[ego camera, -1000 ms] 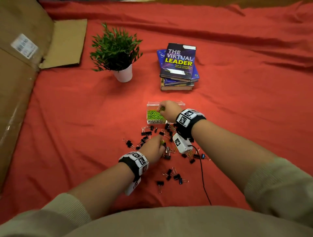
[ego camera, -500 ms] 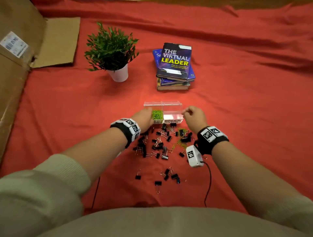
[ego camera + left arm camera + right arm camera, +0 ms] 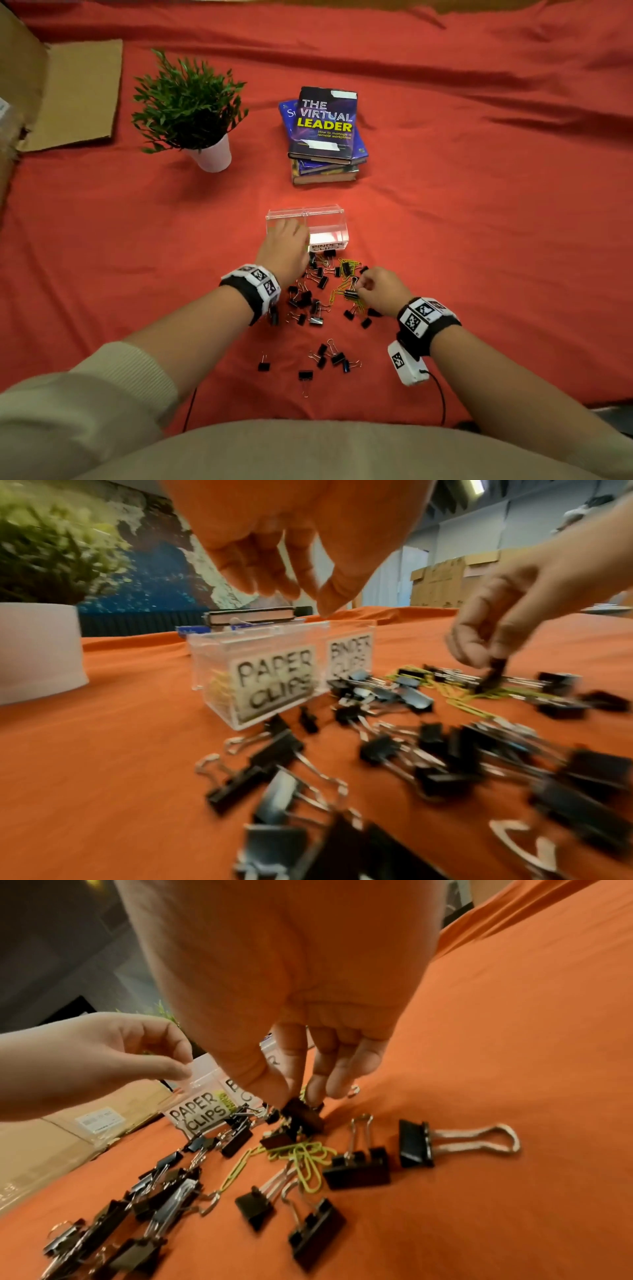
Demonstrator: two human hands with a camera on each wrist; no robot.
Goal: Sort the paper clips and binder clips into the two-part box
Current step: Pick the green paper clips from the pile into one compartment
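The clear two-part box (image 3: 323, 209) stands on the red cloth, labelled PAPER CLIPS (image 3: 274, 680) on the left and BINDER CLIPS on the right. My left hand (image 3: 294, 233) hovers over the left part with loose fingers (image 3: 270, 582) that hold nothing. Yellow-green paper clips (image 3: 219, 688) lie in that part. The right part looks bare. My right hand (image 3: 359, 286) pinches a black binder clip (image 3: 303, 1115) in the pile. Several black binder clips (image 3: 310, 305) and loose paper clips (image 3: 347, 265) lie in front of the box.
A potted plant (image 3: 191, 109) and a stack of books (image 3: 325, 133) stand behind the box. Flat cardboard (image 3: 75, 96) lies at the far left. A black cable (image 3: 442, 397) runs from my right wrist camera toward my body.
My left hand has moved from the box's left side to above the paper-clip part. My right hand came back from the box's right end to the pile and took hold of a binder clip.
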